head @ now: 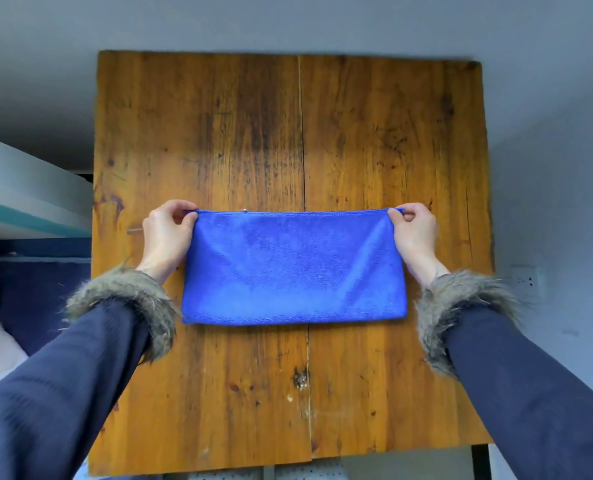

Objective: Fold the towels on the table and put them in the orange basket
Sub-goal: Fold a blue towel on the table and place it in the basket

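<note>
A bright blue, rectangular microfibre towel (293,268) is lying folded in half on the worn, orange-brown wooden plank worktop (374,133), roughly at its middle and straddling the seam between the two boards. The folded edge is facing the person, while the stitched open edges are being held along the far side.

The far left corner of the towel is being pinched by the left hand (167,226), with the thumb and curled fingers closed narrowly on the cloth. The far right corner is being pinched in the same way by the right hand (414,226). Both grips are set at the very ends of the far edge, so the whole body of the towel is lying between the two hands and nearer to the person than the grips. The far edge is being drawn taut in a straight line between the hands, and faint diagonal creases are running from each held corner toward the near fold. The near part of the towel is resting flat on the worktop; whether the far edge is being lifted clear of the wood cannot be told.

Both forearms are being covered by dark navy sleeves (63,393) with shaggy grey-brown fur cuffs (125,299).
</note>
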Motion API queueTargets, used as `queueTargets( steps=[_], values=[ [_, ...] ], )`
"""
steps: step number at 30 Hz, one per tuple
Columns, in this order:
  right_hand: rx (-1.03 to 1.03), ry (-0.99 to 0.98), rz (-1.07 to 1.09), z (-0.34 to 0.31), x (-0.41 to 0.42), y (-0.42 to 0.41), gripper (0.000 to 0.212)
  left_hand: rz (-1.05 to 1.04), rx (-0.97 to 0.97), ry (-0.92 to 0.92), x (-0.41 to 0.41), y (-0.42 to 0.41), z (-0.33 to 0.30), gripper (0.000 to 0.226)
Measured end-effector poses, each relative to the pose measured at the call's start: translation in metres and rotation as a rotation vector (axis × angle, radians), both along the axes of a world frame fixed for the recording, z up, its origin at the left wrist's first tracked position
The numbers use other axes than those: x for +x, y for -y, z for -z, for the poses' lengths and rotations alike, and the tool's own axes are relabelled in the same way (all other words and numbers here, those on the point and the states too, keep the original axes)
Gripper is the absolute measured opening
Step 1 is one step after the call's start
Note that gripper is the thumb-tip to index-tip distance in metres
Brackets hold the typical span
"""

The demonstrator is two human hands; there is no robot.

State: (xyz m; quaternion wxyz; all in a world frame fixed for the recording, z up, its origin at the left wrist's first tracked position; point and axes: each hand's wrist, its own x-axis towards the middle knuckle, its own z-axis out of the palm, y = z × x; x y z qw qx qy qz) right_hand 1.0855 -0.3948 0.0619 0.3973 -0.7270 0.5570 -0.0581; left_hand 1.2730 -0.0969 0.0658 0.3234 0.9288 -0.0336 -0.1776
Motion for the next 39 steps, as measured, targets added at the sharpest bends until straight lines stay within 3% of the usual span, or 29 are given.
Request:
queueTargets(
  steps=[3, 7, 10, 13, 15, 25, 28, 33, 39],
  values=[
    [-0.024, -0.041, 0.019, 0.001, -0.002, -0.003, 0.021, -0.001, 0.021, 0.054, -0.005, 0.000, 0.001, 0.021],
    [-0.285, -0.015, -0.051, -0.007, -0.005, -0.024, 0.033, 0.080, 0.115, 0.297, -0.027, 0.002, -0.009, 0.040],
    [-0.429, 0.013, -0.389, -0.008, -0.012, -0.067, 0.043, 0.396, 0.177, 0.421, -0.066, 0.016, -0.010, 0.047],
    [-0.526, -0.067, -0.731, 0.008, -0.024, -0.107, 0.051, 0.698, 0.280, 0.407, -0.107, 0.038, 0.003, 0.052],
    [-0.549, -0.133, -0.812, 0.020, -0.028, -0.110, 0.055, 0.768, 0.329, 0.368, -0.114, 0.044, 0.017, 0.056],
    [-0.557, -0.219, -0.676, 0.040, -0.044, -0.060, 0.057, 0.679, 0.440, 0.384, -0.076, -0.004, 0.040, 0.061],
    [-0.539, -0.191, -0.593, 0.028, -0.049, -0.070, 0.058, 0.750, 0.433, 0.409, -0.093, -0.009, 0.030, 0.061],
    [-0.612, -0.141, -0.840, 0.027, -0.056, -0.132, 0.061, 0.761, 0.384, 0.419, -0.141, 0.007, 0.029, 0.062],
    [-0.614, -0.232, -0.863, 0.040, -0.065, -0.117, 0.060, 0.759, 0.429, 0.400, -0.133, -0.009, 0.043, 0.060]
  ],
)
